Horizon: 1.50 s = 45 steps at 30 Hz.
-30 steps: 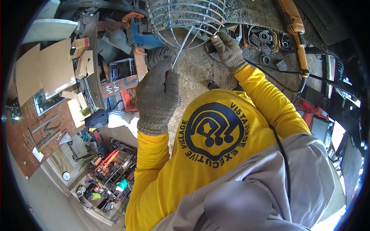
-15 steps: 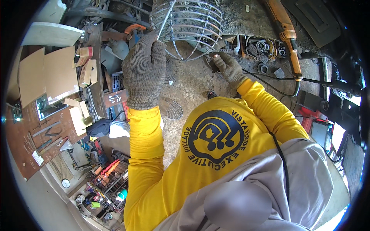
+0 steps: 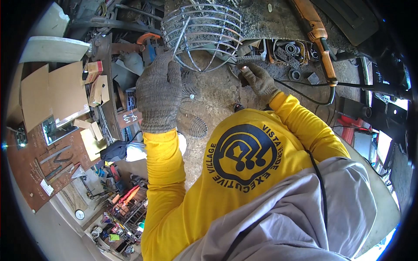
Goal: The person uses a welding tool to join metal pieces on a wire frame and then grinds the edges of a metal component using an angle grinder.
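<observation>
A rounded cage of welded metal rods [image 3: 213, 32] sits at the top on the dark workbench. My left hand [image 3: 160, 98], in a grey-brown knit glove, is closed at the cage's lower left, its back toward me. From its fingertips a thin straight metal rod [image 3: 182, 35] slants up across the cage's bars. My right hand [image 3: 260, 82], gloved alike with one fingertip bare, is curled just below the cage's lower right. A thin dark curved piece shows by its fingers, but what they hold is unclear. Both sleeves are yellow.
An orange-bodied power tool [image 3: 319, 37] with a black cable lies on the bench at right. Beneath the bench edge is a basket of metal rings and parts [image 3: 289, 52]. Cardboard boxes [image 3: 67, 91] stand at left. A small wire grid [image 3: 198, 127] lies on the floor.
The rod has come down with my left hand, and its upper end now shows against the bars. The whole view has shifted slightly. My right hand stays nearly in place.
</observation>
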Each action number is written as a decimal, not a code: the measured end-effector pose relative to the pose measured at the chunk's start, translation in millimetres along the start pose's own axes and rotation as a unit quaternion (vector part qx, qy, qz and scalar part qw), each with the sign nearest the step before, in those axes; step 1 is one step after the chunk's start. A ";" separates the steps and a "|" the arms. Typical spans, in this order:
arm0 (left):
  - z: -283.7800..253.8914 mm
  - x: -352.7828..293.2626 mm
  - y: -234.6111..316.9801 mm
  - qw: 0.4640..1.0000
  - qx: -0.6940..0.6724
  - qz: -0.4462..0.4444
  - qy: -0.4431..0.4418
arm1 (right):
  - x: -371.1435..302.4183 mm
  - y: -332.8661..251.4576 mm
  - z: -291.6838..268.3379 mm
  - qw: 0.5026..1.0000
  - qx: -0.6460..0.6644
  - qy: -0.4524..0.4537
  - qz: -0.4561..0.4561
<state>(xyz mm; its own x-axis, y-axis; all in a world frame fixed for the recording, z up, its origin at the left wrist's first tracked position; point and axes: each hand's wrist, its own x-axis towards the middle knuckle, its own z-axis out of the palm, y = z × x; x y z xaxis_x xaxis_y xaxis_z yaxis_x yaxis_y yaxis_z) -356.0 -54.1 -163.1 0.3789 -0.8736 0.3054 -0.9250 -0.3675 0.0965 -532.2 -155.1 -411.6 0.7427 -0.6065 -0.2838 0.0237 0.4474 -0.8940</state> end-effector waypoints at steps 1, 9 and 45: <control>2.7 -1.1 -4.7 1.000 0.007 0.017 0.004 | 0.3 0.7 -0.3 1.000 -0.003 -0.005 0.000; -2.4 -18.7 -1.5 1.000 -0.015 0.014 0.014 | -0.9 -3.2 4.4 0.999 -0.030 0.005 0.012; -11.4 -73.6 3.3 0.997 -0.069 -0.036 -0.002 | -12.7 -3.8 4.2 0.995 -0.099 -0.019 0.016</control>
<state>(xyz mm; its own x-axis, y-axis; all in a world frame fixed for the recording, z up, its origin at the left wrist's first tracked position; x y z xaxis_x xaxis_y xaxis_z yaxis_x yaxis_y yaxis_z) -387.3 12.6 -174.5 0.4439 -0.8482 0.2892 -0.8906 -0.3817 0.2473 -539.0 -146.3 -403.2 0.7654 -0.5676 -0.3034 -0.1295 0.3260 -0.9365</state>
